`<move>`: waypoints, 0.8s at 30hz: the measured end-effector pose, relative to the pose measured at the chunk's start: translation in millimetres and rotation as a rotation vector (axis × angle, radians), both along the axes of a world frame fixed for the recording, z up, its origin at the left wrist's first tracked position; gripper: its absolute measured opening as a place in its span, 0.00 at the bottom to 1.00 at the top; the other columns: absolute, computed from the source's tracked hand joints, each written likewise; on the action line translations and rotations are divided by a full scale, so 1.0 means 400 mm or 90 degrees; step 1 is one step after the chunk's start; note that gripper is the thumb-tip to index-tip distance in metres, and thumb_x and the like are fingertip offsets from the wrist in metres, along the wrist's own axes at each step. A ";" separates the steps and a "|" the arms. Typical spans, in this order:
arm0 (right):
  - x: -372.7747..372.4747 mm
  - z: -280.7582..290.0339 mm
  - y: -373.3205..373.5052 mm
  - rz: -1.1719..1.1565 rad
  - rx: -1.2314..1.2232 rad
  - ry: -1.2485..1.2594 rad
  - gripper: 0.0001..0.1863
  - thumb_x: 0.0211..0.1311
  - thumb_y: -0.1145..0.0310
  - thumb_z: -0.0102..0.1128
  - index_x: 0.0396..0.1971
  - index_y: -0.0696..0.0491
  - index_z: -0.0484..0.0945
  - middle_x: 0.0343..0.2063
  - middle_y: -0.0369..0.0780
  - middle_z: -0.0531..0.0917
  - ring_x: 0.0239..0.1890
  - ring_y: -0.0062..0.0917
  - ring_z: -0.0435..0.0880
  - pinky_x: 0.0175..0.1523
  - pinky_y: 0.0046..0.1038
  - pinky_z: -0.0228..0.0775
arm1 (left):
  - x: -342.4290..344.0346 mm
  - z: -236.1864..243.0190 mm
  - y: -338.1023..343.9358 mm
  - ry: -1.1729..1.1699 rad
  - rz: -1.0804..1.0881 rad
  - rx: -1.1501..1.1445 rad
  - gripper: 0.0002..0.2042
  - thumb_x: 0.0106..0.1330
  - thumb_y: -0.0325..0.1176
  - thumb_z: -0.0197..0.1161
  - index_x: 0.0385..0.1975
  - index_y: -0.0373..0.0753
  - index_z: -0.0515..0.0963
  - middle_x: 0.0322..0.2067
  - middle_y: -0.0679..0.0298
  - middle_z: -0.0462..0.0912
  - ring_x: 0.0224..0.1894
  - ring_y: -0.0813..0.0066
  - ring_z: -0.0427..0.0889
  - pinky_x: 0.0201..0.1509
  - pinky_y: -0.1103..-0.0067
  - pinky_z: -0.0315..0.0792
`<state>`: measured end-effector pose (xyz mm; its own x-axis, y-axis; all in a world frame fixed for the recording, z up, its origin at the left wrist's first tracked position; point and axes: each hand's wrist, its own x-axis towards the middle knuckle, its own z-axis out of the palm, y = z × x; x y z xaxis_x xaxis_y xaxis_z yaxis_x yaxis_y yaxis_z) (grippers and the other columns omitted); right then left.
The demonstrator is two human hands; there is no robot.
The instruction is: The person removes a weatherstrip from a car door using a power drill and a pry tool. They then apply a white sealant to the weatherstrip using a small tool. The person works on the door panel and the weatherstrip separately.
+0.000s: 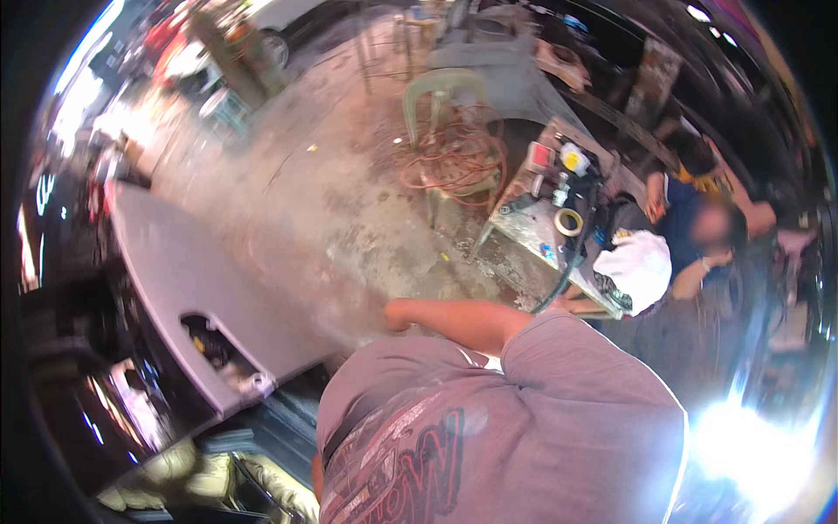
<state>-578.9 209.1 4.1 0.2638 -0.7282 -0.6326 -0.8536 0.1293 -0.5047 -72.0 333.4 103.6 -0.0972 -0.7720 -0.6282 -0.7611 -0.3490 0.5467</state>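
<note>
Neither of my hands shows in the head view. A torso in a mauve printed t-shirt [489, 428] fills the lower middle. From its sleeve a bare arm [454, 321] reaches left and bends at the elbow; its hand is hidden, and I cannot tell whose arm it is. Left of the elbow lies a grey primed car door panel [166, 262] with a handle cut-out [214, 336].
A cluttered work table [532, 227] at the right carries a tape roll [569, 221], a yellow can [573, 159] and a white cloth [642, 266]. Another person [698, 262] sits beyond it. An orange hose [458, 162] coils over a green plastic chair [441, 92] on the concrete floor [332, 192].
</note>
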 end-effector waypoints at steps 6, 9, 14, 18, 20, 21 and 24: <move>-0.399 -0.339 0.441 -0.364 0.011 0.114 0.20 0.59 0.64 0.61 0.51 0.47 0.89 0.46 0.50 0.90 0.51 0.47 0.89 0.53 0.48 0.82 | -0.285 -0.026 -0.230 -0.065 -0.255 0.014 0.12 0.68 0.28 0.67 0.49 0.30 0.82 0.42 0.51 0.90 0.43 0.62 0.90 0.47 0.69 0.82; -0.528 -0.088 0.497 -0.677 -0.003 0.044 0.28 0.62 0.60 0.60 0.64 0.43 0.80 0.50 0.50 0.89 0.52 0.50 0.89 0.56 0.49 0.81 | -0.269 0.031 -0.311 -0.146 -0.263 -0.051 0.12 0.68 0.27 0.68 0.48 0.30 0.83 0.42 0.50 0.90 0.43 0.62 0.90 0.50 0.70 0.81; -0.848 0.001 0.748 -1.103 -0.298 0.364 0.28 0.65 0.57 0.66 0.62 0.52 0.75 0.55 0.54 0.84 0.58 0.51 0.83 0.63 0.49 0.76 | -0.498 0.158 -0.404 -0.134 -0.331 -0.063 0.12 0.68 0.27 0.68 0.47 0.29 0.84 0.41 0.49 0.91 0.44 0.62 0.90 0.52 0.71 0.80; -1.004 0.047 0.790 -1.235 -0.228 0.387 0.31 0.64 0.56 0.69 0.63 0.54 0.71 0.59 0.55 0.81 0.62 0.54 0.79 0.63 0.50 0.77 | -0.640 0.215 -0.454 -0.108 -0.388 -0.060 0.12 0.70 0.30 0.69 0.47 0.29 0.84 0.39 0.51 0.91 0.43 0.65 0.90 0.51 0.72 0.81; -1.054 0.034 0.802 -1.250 -0.176 0.358 0.32 0.64 0.56 0.69 0.64 0.53 0.71 0.58 0.55 0.82 0.62 0.54 0.80 0.63 0.50 0.77 | -0.693 0.218 -0.462 -0.077 -0.396 -0.055 0.12 0.70 0.31 0.69 0.47 0.30 0.84 0.39 0.52 0.91 0.42 0.66 0.90 0.50 0.72 0.81; -1.068 0.026 0.805 -1.256 -0.150 0.343 0.33 0.64 0.55 0.69 0.65 0.53 0.70 0.58 0.55 0.82 0.63 0.53 0.80 0.63 0.50 0.77 | -0.715 0.219 -0.461 -0.062 -0.400 -0.057 0.12 0.70 0.31 0.69 0.47 0.30 0.84 0.39 0.52 0.91 0.42 0.66 0.90 0.50 0.72 0.81; -1.086 0.031 0.776 -1.288 -0.078 0.308 0.34 0.64 0.53 0.69 0.67 0.52 0.73 0.59 0.55 0.84 0.62 0.50 0.84 0.63 0.48 0.78 | -0.704 0.219 -0.466 -0.084 -0.420 -0.078 0.12 0.69 0.31 0.70 0.48 0.31 0.84 0.39 0.52 0.91 0.41 0.66 0.90 0.49 0.72 0.81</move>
